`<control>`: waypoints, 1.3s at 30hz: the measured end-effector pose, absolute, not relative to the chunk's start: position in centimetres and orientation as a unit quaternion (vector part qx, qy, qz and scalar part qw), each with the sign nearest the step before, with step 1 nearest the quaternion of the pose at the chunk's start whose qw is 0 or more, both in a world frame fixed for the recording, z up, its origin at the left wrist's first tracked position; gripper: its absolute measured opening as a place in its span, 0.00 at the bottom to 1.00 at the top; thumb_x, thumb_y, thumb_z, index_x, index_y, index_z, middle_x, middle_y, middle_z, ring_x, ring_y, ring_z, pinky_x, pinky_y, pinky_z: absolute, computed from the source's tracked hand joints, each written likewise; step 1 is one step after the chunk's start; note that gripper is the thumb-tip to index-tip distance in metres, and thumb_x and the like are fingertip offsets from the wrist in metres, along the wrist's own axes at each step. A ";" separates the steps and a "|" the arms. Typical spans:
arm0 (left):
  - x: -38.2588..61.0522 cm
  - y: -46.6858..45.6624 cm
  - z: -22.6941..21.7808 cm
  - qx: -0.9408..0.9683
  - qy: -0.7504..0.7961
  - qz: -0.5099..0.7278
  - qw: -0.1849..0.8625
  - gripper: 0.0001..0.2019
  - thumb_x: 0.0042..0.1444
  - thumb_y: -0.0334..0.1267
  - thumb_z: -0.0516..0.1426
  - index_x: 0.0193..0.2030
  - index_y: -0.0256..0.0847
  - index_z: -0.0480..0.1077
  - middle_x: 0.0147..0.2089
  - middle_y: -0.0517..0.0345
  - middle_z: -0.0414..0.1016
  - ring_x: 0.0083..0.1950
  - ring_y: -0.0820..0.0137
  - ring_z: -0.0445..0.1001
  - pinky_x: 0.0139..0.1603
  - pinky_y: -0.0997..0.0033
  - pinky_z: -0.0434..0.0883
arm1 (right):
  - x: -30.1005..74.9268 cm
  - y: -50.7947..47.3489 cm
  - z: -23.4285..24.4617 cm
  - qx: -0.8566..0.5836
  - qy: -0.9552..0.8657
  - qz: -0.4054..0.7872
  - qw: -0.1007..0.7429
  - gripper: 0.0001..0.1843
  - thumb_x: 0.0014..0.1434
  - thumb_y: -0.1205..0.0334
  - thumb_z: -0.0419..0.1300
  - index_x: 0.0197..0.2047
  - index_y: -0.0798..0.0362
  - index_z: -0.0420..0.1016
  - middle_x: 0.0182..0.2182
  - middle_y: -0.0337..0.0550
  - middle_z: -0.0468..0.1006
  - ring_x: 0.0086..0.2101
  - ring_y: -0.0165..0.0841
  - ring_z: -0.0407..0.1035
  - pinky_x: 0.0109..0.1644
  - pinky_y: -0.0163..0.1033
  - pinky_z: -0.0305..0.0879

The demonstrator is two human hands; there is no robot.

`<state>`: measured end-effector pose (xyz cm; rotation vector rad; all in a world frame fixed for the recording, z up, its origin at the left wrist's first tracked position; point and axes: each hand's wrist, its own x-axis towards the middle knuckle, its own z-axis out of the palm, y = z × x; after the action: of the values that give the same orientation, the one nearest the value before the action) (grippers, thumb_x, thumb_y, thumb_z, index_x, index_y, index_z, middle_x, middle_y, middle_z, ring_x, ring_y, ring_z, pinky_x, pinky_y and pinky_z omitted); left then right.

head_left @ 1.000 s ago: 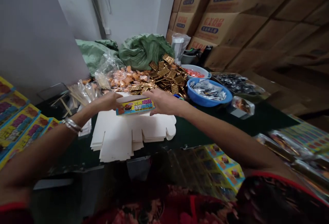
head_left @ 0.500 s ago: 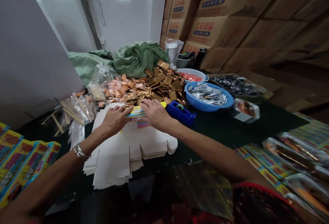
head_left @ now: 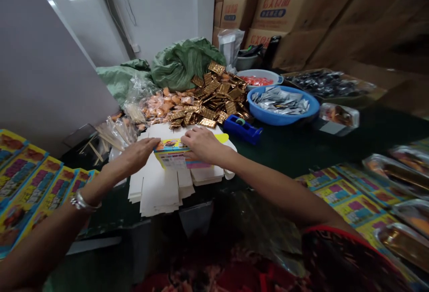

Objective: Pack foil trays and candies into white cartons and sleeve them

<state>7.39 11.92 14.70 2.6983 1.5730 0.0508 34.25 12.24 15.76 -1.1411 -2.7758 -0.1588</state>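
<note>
A small printed carton (head_left: 170,159) in yellow, blue and pink rests on a stack of flat white carton blanks (head_left: 160,190). My right hand (head_left: 205,148) is closed over its right part, fingers bent across the top. At the carton's left end, my left hand (head_left: 142,152) presses with its fingers held together and wears a silver bracelet at the wrist. A yellow rounded flap (head_left: 221,138) sticks out beyond my right hand. The far side of the carton is hidden.
Gold-wrapped packets (head_left: 214,93) are heaped behind the blanks. A blue tape dispenser (head_left: 242,129) and a blue basin (head_left: 282,117) of silver sachets stand right of them. Printed cartons (head_left: 36,180) line the left; filled clear trays (head_left: 398,178) lie at right.
My left hand has shifted from the carton's top to its left end, and more of the printed front shows. My right hand stays on the carton. The view has tilted down.
</note>
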 end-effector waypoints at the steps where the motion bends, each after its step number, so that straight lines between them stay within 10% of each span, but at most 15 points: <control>1: 8.0 12.0 15.2 0.854 0.520 0.003 -0.006 0.21 0.60 0.27 0.45 0.57 0.37 0.69 0.55 0.40 0.76 0.56 0.56 0.75 0.56 0.53 0.71 | 34.2 12.3 15.7 -0.384 -0.919 -0.053 0.071 0.15 0.63 0.57 0.60 0.50 0.56 0.76 0.44 0.55 0.78 0.45 0.45 0.70 0.45 0.45 0.58; 6: 10.9 13.3 18.5 0.800 0.596 -0.016 0.076 0.12 0.59 0.32 0.47 0.37 0.35 0.72 0.25 0.49 0.74 0.30 0.59 0.77 0.36 0.61 0.72 | 33.9 12.4 15.4 -0.396 -0.912 -0.060 0.085 0.15 0.62 0.58 0.59 0.50 0.56 0.76 0.42 0.55 0.80 0.43 0.47 0.71 0.42 0.46 0.58; 11: 10.6 14.0 19.1 0.752 0.635 0.016 0.176 0.09 0.57 0.35 0.49 0.40 0.37 0.68 0.20 0.60 0.68 0.21 0.69 0.69 0.23 0.74 0.62 | 33.9 12.0 15.2 -0.396 -0.911 -0.048 0.107 0.16 0.61 0.59 0.61 0.50 0.55 0.76 0.41 0.55 0.80 0.43 0.47 0.70 0.45 0.47 0.59; 24: 10.7 10.9 16.9 0.766 0.642 0.043 0.002 0.10 0.58 0.41 0.54 0.42 0.38 0.68 0.34 0.55 0.73 0.33 0.66 0.70 0.32 0.68 0.65 | 33.7 11.8 14.5 -0.406 -0.903 -0.054 0.132 0.15 0.62 0.62 0.58 0.51 0.55 0.75 0.41 0.56 0.80 0.45 0.49 0.69 0.47 0.49 0.58; 32: 9.7 9.9 17.1 0.901 0.430 -0.009 -0.054 0.21 0.63 0.40 0.52 0.62 0.39 0.66 0.71 0.42 0.59 0.72 0.53 0.56 0.70 0.47 0.57 | 33.9 11.5 14.2 -0.399 -0.905 -0.023 0.147 0.15 0.64 0.59 0.58 0.49 0.58 0.76 0.45 0.58 0.79 0.49 0.50 0.66 0.50 0.50 0.57; 39: 15.6 12.9 14.1 0.898 0.437 -0.055 -0.006 0.33 0.65 0.43 0.52 0.72 0.32 0.47 0.70 0.36 0.61 0.67 0.55 0.66 0.64 0.56 0.67 | 41.5 13.4 15.2 -0.301 -0.947 0.042 0.103 0.25 0.60 0.70 0.60 0.60 0.51 0.70 0.61 0.53 0.68 0.56 0.43 0.64 0.54 0.45 0.60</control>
<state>15.64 12.87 14.09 2.8304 1.3796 -0.1735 41.50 13.42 15.16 -0.8888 -2.7942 0.1251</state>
